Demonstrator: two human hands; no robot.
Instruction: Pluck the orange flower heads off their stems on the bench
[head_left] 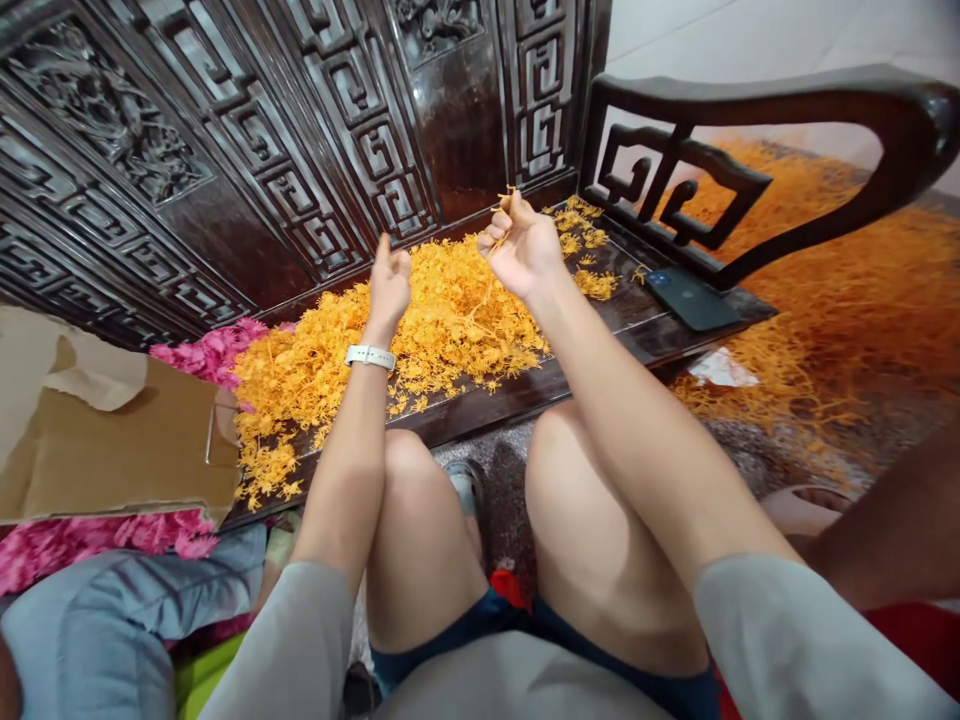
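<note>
My right hand (523, 245) is raised over the right part of a heap of small orange artificial flower pieces (457, 340). Its fingers are closed on an orange flower piece (504, 198), whose thin tips stick out above the fingertips. To its left, my left hand (390, 285) hovers just above the same heap, with a pale band on the wrist. The left index finger points up and the thumb stands apart from it; I see nothing held there. The other left fingers are mostly hidden behind the hand.
The heap lies on a dark carved wooden bench (637, 340) with a high back. A phone (691, 297) rests at its right end. Beyond the armrest (795, 110) spreads a large orange pile (840, 300). At left are a cardboard box (127, 430), pink pieces (210, 350) and a person's jeans-clad leg (135, 620).
</note>
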